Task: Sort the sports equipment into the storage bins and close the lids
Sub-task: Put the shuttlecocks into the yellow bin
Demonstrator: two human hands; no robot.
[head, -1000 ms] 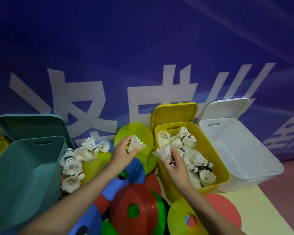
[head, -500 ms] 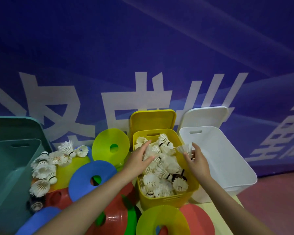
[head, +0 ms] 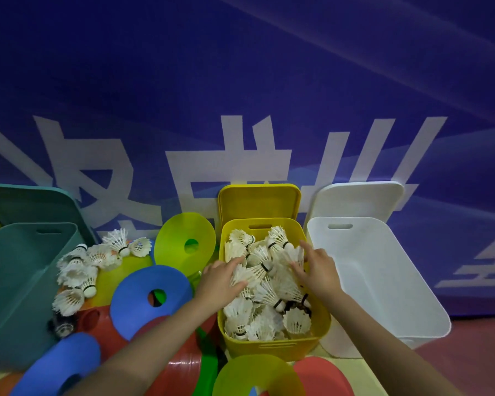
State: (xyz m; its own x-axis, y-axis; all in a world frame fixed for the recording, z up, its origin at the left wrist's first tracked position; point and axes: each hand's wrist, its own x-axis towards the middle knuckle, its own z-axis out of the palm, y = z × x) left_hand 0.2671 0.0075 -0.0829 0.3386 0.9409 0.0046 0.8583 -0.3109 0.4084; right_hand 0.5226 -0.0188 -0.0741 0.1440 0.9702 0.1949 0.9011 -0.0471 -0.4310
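A yellow bin (head: 272, 345) stands in the middle, heaped with white shuttlecocks (head: 265, 284), its yellow lid (head: 259, 200) leaning upright behind it. My left hand (head: 219, 281) lies over the bin's left rim with straight fingers on the shuttlecocks. My right hand (head: 316, 270) presses flat on the heap at the right side. More loose shuttlecocks (head: 93, 262) lie in a pile on the left, between the teal bin (head: 17, 281) and the flat disc cones. An empty white bin (head: 383, 281) stands at the right with its white lid (head: 360, 200) behind.
Flat disc cones lie scattered in front: a lime one (head: 186, 244) propped up, a blue one (head: 152, 298), red ones (head: 180, 367), another lime one (head: 257, 377) at the bottom. A blue banner wall (head: 240, 95) closes the back. A teal lid (head: 32, 202) leans behind the teal bin.
Both hands carried shuttlecocks to the yellow bin, let them go and now press down flat on the heap. The view shifted right, centring the yellow bin.
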